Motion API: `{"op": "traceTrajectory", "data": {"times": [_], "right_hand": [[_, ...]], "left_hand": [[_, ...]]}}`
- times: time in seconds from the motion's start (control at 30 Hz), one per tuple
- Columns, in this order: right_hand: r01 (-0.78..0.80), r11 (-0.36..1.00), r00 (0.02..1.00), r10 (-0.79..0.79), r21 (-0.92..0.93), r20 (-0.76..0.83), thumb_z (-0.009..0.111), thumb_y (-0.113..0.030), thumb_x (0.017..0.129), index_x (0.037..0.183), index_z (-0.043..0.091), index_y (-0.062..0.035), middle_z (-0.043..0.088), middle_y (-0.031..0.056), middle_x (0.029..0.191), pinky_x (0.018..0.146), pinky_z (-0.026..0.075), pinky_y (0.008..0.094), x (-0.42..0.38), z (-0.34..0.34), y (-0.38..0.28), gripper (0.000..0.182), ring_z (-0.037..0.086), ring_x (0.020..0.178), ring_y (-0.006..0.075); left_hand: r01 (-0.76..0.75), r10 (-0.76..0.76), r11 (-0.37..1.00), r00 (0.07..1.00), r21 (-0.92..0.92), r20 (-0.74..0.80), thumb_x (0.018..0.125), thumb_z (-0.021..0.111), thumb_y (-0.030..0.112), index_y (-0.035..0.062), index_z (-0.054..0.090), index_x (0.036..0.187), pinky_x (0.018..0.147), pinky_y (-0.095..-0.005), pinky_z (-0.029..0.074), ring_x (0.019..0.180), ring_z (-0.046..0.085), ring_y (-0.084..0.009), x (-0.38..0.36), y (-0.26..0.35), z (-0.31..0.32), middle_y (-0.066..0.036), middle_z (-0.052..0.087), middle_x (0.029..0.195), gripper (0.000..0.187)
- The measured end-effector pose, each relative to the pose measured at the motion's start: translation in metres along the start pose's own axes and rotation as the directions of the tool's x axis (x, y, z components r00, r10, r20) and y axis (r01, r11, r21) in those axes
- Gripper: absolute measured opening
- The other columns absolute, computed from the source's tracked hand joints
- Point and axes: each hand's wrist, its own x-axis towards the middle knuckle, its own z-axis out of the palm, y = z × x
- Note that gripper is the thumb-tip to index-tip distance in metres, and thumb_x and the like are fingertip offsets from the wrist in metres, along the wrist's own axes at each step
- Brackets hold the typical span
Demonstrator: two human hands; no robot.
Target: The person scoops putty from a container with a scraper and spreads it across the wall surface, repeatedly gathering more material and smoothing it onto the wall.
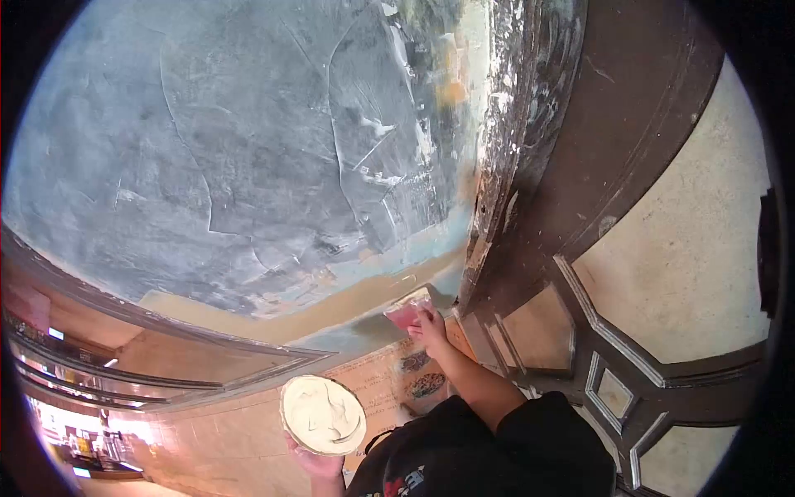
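Note:
My right hand (pixel 428 330) grips a pink putty spreader (pixel 404 312) with cream-coloured paste along its far edge. The spreader is at the lower right corner of a large grey plastered surface (pixel 248 124), overlapping its lower border in this view. Low in the picture, my left hand (pixel 316 461) holds a round bowl (pixel 364 418) from beneath, its fingers mostly hidden under it. Smooth cream-coloured putty (pixel 319 414) fills the bowl, with swirl marks on top. Cracks, ridges and white patches run across the grey surface, with more peeling toward its right side.
Dark, worn wooden trim (pixel 497 166) with flaking white paint borders the grey surface on the right. Beyond it are brown moulded panels (pixel 662 331). An orange printed board (pixel 377 377) lies behind my arms. Shelves (pixel 83 373) and bright light show at lower left.

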Motion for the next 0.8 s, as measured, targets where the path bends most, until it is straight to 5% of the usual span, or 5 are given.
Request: {"op": "traceTrajectory", "data": {"times": [0.4, 0.5, 0.6, 0.67, 0.8], "right_hand": [[-0.098, 0.994, 0.993, 0.094, -0.056, -0.072, 0.051, -0.034, 0.093, 0.109, 0.046, -0.0091, 0.054, 0.0061, 0.083, 0.056, 0.054, 0.0308, 0.022, -0.018, -0.005, 0.030, 0.063, 0.065, 0.0202], [-0.015, 0.997, 0.998, 0.011, -0.071, -0.058, 0.051, -0.039, 0.092, 0.108, 0.047, -0.0088, 0.054, 0.0058, 0.083, 0.056, 0.054, 0.0299, 0.014, -0.024, -0.008, 0.034, 0.063, 0.065, 0.0193], [0.093, 0.994, 0.995, -0.091, -0.049, 0.040, 0.053, -0.041, 0.092, 0.110, 0.047, -0.0083, 0.054, 0.0058, 0.083, 0.056, 0.054, 0.0295, 0.000, -0.010, -0.046, 0.038, 0.062, 0.065, 0.0187], [0.140, 0.989, 0.987, -0.136, -0.041, 0.081, 0.053, -0.043, 0.091, 0.111, 0.047, -0.0082, 0.054, 0.0058, 0.083, 0.056, 0.054, 0.0292, 0.010, -0.001, -0.068, 0.040, 0.062, 0.064, 0.0184], [0.199, 0.964, 0.980, -0.190, -0.176, 0.063, 0.054, -0.045, 0.090, 0.112, 0.049, -0.0110, 0.052, 0.0046, 0.078, 0.053, 0.053, 0.0278, 0.046, -0.022, -0.066, 0.040, 0.061, 0.060, 0.0179]], "left_hand": [[0.023, -0.048, 0.964, 0.995, 0.265, 0.088, 0.091, 0.039, 0.044, 0.0102, 0.030, 0.142, 0.110, -0.0524, 0.020, 0.134, 0.029, -0.0330, 0.011, -0.005, 0.001, -0.011, 0.029, 0.147, 0.062], [0.067, -0.077, 0.985, 0.995, -0.158, -0.064, 0.091, 0.038, 0.045, 0.0096, 0.030, 0.142, 0.110, -0.0523, 0.020, 0.134, 0.028, -0.0334, 0.011, -0.009, 0.009, -0.012, 0.029, 0.147, 0.062], [-0.141, -0.024, 0.873, 0.944, 0.466, 0.330, 0.092, 0.037, 0.046, 0.0094, 0.029, 0.142, 0.110, -0.0524, 0.020, 0.134, 0.028, -0.0339, 0.012, -0.011, 0.010, -0.012, 0.027, 0.148, 0.062], [0.100, -0.109, 0.978, 0.993, -0.183, -0.042, 0.092, 0.034, 0.048, 0.0098, 0.030, 0.142, 0.110, -0.0521, 0.020, 0.134, 0.028, -0.0336, 0.011, -0.014, 0.020, -0.012, 0.028, 0.148, 0.063], [0.123, -0.161, 0.786, 0.987, -0.605, -0.009, 0.092, 0.031, 0.051, 0.0109, 0.029, 0.142, 0.110, -0.0523, 0.022, 0.134, 0.029, -0.0334, 0.007, -0.012, 0.006, -0.011, 0.028, 0.147, 0.065]]}}
